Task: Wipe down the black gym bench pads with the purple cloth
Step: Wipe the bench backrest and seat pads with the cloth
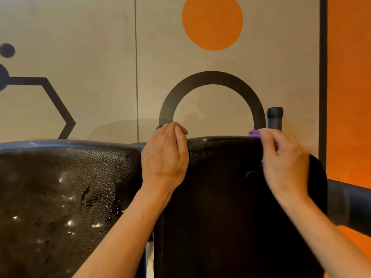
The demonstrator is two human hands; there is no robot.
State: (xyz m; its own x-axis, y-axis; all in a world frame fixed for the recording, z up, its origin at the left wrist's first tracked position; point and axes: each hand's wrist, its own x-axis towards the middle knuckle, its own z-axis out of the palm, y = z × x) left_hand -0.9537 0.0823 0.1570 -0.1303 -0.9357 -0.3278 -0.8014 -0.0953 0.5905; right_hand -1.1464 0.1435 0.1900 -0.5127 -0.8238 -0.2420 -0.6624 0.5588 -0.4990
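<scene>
**A:** Where's the cloth right now?

**B:** In my right hand (pixel 285 163). The purple cloth (pixel 254 134) is bunched under my fingers and pressed to the top right corner of the pad in front of me (pixel 216 197). Only a small fold shows above my fingertips, plus a sliver below them; the rest is hidden behind my hand.

**A:** And your left?

**B:** My left hand (pixel 164 155) holds nothing loose. Its fingers are hooked over the top left edge of that same pad, thumb on the near face, bracing it.

**A:** How will the cloth handle?

**B:** Soft and light, I'd judge. It crumples into the palm and follows the rounded edge easily. Best held bunched, with the fingers spread behind it so the pressure goes through a wide patch. Pinched at one corner, it would flap and smear.

**A:** And the pads?

**B:** Padded, with a pebbled, leather-like skin. They should give a little under pressure but stay put, hence the bracing grip. The pad left of my left hand (pixel 60 197) glistens with droplets and streaks, so it looks wet and likely slick.

**A:** Count things for me.

**B:** Two black pads in view, one purple cloth, two hands. Beyond my right hand there's one upright black post with a capped end (pixel 275 117), and one thick dark tube (pixel 349 205) below it.
</scene>
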